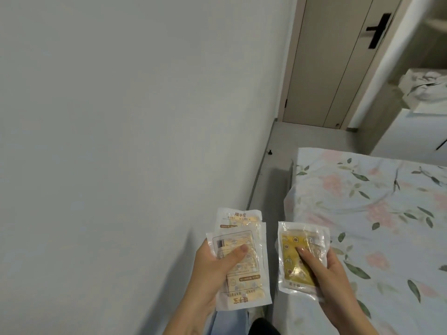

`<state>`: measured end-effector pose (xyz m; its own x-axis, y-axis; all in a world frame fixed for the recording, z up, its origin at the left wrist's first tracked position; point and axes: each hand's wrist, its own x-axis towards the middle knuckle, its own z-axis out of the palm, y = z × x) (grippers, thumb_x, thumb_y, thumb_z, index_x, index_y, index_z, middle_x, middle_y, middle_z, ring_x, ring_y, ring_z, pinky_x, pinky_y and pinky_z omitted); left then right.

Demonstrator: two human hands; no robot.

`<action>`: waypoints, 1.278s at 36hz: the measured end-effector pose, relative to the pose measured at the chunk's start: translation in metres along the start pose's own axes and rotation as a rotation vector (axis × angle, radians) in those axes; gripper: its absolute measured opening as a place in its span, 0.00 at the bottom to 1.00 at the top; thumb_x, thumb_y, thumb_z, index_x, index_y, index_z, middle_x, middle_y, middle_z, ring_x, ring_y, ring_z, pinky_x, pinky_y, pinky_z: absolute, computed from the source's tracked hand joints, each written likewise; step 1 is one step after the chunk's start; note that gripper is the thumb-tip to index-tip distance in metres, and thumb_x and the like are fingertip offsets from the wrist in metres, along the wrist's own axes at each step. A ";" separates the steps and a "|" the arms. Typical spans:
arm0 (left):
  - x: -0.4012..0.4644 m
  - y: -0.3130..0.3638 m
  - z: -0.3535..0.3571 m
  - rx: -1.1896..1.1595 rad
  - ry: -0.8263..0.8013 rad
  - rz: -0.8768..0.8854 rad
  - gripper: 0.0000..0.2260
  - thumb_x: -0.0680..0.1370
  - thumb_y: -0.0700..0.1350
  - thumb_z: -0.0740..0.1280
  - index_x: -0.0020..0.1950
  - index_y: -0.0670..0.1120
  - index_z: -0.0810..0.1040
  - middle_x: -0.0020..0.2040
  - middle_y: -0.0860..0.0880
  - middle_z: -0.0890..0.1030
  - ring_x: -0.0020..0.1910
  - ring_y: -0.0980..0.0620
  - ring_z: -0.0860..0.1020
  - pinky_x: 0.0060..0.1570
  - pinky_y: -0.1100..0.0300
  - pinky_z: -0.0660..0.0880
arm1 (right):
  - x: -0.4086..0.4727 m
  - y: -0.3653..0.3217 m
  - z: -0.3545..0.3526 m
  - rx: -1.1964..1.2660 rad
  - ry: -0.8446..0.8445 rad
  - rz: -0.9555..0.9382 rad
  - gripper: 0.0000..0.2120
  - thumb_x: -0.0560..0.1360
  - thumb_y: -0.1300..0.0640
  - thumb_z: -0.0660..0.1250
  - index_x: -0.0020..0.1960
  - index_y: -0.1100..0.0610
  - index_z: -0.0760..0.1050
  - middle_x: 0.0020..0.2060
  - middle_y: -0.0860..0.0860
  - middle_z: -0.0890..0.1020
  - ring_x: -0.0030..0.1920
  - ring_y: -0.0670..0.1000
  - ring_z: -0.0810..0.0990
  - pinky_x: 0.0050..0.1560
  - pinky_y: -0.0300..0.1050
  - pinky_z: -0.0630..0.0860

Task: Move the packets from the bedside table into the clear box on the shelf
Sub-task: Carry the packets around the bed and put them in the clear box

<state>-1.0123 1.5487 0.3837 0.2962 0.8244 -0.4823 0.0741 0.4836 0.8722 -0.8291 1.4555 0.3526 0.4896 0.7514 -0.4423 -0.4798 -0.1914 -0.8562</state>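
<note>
The packets are in the person's two hands, low in the middle of the frame, above the gap between the wall and the bed. They are not on any surface now, and the clear box and the shelf are not in view.

The left hand holds a small stack of white packets. At least two show, one peeking out at the top behind the other. The thumb presses on the front and the fingers curl behind. The right hand holds one yellow packet the same way, thumb on the front.

The packets look flat, thin and light. Each has a shiny clear plastic wrap with a sealed edge all round. The wrap crinkles and catches the light, so it is probably smooth and slippery. The middle looks a bit puffy and soft, like a little pillow. They bend easily, I think, and should not break if dropped. The stack may slide apart, so a firm pinch across the middle, thumb in front and fingers behind, seems best. The thin edges would be harder to hold.

The bed on the right has a soft cloth with pink flowers and green leaves. The wall on the left is plain and pale. A door with a dark handle is at the upper right. The floor is grey.
</note>
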 end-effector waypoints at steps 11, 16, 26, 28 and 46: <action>0.211 0.113 0.119 0.060 -0.091 0.005 0.17 0.69 0.41 0.76 0.56 0.46 0.79 0.48 0.47 0.86 0.46 0.45 0.85 0.48 0.42 0.80 | 0.193 -0.147 -0.008 -0.006 0.067 -0.152 0.15 0.70 0.59 0.72 0.55 0.53 0.76 0.45 0.56 0.85 0.43 0.56 0.85 0.36 0.48 0.81; 0.284 0.159 0.156 0.052 -0.110 0.040 0.16 0.70 0.40 0.75 0.56 0.45 0.80 0.48 0.45 0.85 0.46 0.45 0.85 0.46 0.45 0.81 | 0.264 -0.203 -0.015 -0.009 0.114 -0.206 0.10 0.73 0.62 0.69 0.53 0.52 0.76 0.42 0.53 0.85 0.40 0.53 0.85 0.34 0.42 0.80; 0.424 0.230 0.232 0.030 -0.143 0.061 0.14 0.70 0.40 0.74 0.55 0.46 0.80 0.48 0.47 0.86 0.45 0.47 0.85 0.44 0.49 0.81 | 0.406 -0.268 -0.034 0.021 0.204 -0.242 0.10 0.73 0.58 0.70 0.53 0.51 0.76 0.44 0.52 0.86 0.45 0.54 0.85 0.38 0.46 0.82; 0.458 0.242 0.247 0.028 -0.136 0.059 0.13 0.70 0.40 0.74 0.54 0.46 0.80 0.47 0.47 0.86 0.44 0.47 0.85 0.43 0.50 0.81 | 0.444 -0.283 -0.035 0.019 0.218 -0.241 0.10 0.73 0.58 0.69 0.52 0.49 0.76 0.43 0.50 0.86 0.43 0.52 0.85 0.37 0.45 0.82; 0.732 0.407 0.378 -0.035 -0.185 0.075 0.12 0.72 0.39 0.72 0.54 0.44 0.81 0.48 0.43 0.85 0.46 0.44 0.84 0.42 0.49 0.81 | 0.754 -0.454 -0.017 0.057 0.182 -0.232 0.13 0.72 0.60 0.70 0.57 0.55 0.76 0.46 0.55 0.85 0.45 0.55 0.85 0.40 0.48 0.81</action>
<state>-0.4055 2.2383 0.4169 0.4700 0.7919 -0.3897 0.0126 0.4355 0.9001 -0.2297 2.0989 0.4033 0.7107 0.6448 -0.2815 -0.3773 0.0117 -0.9260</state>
